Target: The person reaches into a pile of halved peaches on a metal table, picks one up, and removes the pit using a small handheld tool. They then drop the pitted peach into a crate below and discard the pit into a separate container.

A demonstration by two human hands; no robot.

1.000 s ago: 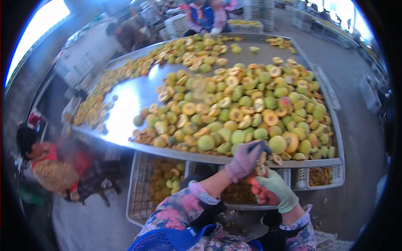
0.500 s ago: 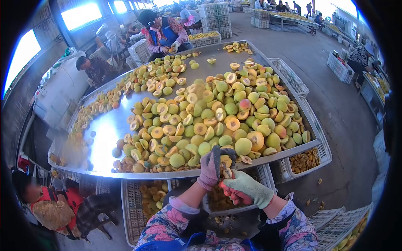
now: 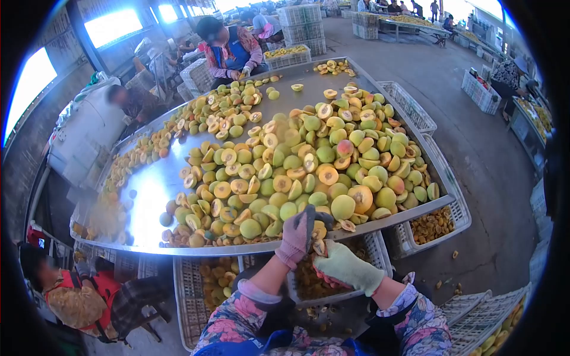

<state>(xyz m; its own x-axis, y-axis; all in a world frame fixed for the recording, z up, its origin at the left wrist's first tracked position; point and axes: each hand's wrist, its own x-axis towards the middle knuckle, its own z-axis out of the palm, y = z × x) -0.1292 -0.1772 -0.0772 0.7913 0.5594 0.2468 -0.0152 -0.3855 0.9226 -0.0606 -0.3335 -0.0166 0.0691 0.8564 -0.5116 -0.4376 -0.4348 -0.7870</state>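
Observation:
My left hand (image 3: 297,236), in a pinkish-grey glove with dark fingers, is closed around a peach half (image 3: 319,231) at the table's near edge. Against the lower side of that fruit is my right hand (image 3: 351,267), in a pale green glove with a reddish palm. Its fingers are curled in, and whatever they grip is hidden. Just beyond both hands, a large heap of yellow-green peaches (image 3: 285,172), many cut in half with brown pits or hollows showing, lies on the metal table (image 3: 151,187).
Below my hands stands a crate (image 3: 380,252) with brownish scraps in it. A crate of peach pieces (image 3: 181,296) is to its left, another crate (image 3: 465,219) to its right. Co-workers sit at the far side (image 3: 228,50) and at the lower left (image 3: 74,293).
My right hand has turned slightly, so more of the glove's back shows and less of its reddish palm. My left hand keeps hold of the peach half. The view has shifted slightly.

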